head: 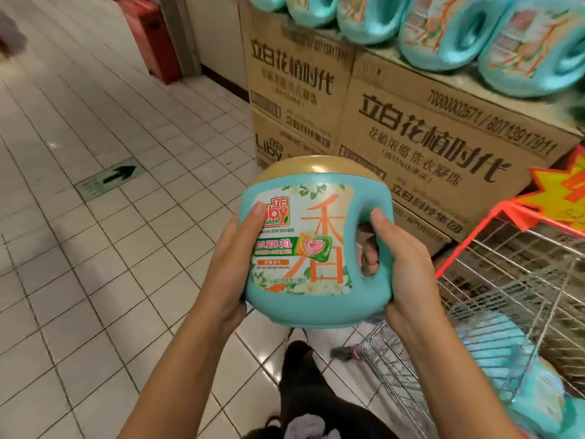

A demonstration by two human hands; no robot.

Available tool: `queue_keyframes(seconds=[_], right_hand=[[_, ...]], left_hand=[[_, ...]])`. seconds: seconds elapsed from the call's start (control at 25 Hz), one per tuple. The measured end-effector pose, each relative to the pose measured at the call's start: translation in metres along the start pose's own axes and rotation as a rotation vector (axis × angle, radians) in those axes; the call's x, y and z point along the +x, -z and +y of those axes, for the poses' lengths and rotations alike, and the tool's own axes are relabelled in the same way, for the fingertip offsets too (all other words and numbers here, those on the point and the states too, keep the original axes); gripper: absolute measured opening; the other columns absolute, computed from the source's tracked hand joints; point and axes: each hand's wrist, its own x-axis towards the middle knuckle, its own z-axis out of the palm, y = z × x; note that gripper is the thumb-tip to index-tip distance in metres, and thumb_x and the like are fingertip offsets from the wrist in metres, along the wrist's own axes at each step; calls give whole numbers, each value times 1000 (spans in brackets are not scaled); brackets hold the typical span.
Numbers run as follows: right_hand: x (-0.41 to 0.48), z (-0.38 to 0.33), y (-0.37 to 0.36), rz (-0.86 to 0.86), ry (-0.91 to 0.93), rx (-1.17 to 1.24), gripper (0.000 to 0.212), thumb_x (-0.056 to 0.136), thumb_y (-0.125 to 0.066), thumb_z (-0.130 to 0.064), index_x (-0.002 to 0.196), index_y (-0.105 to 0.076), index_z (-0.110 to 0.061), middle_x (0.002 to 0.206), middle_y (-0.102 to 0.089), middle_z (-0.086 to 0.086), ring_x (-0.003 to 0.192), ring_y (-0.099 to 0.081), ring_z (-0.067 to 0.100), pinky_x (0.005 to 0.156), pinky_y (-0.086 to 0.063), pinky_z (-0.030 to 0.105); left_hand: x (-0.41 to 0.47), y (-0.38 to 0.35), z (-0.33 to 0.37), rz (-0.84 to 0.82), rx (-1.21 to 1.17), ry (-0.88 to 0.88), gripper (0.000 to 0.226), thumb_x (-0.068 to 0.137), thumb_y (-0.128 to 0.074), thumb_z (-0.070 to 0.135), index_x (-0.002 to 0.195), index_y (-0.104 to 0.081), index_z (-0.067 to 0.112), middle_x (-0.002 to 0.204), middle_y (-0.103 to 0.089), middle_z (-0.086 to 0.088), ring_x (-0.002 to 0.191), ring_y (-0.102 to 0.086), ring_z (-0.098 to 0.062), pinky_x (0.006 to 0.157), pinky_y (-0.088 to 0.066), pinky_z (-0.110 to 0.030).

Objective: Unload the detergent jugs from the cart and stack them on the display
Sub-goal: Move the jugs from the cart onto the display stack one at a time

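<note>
You hold 1 teal jug (313, 248) in midair between cart (506, 280) and display (443, 147). Your right hand (408, 274) curls through its handle to carry the weight; your left hand (234, 264) cups the far side, thumb on the label, steadying it for stacking.

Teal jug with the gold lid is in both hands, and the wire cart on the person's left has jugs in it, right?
Wrong side: the head view shows the wire cart on the person's right. The left hand and right hand hold the teal jug, and the cart has jugs in it.
</note>
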Motion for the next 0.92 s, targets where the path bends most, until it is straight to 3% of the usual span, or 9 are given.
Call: queue_keyframes(seconds=[0.44,0.76,0.92], right_hand=[[201,-77,-67,6,110,85,40,85,-64,-38,62,-44,-12,52,-37,7,50,-30,20,51,-24,31],[329,-168,-85,128,337,47,39,86,-62,-41,64,-46,-13,54,-38,5,49,-32,19,52,-23,33],[376,-204,-100,231,466,61,41,84,-66,-43,62,-46,-15,50,-40,1,44,-35,15,46,-28,27]], left_hand=[[217,-29,103,-94,38,-56,64,71,-76,50,123,-60,18,106,-75,-7,90,-74,-24,63,-59,-30],[368,-90,190,-361,16,-168,70,62,-84,42,123,-59,18,105,-75,-9,87,-74,-26,61,-59,-30],[437,-109,234,-558,57,-240,77,56,-86,42,124,-58,20,110,-74,-9,94,-73,-28,67,-60,-33]])
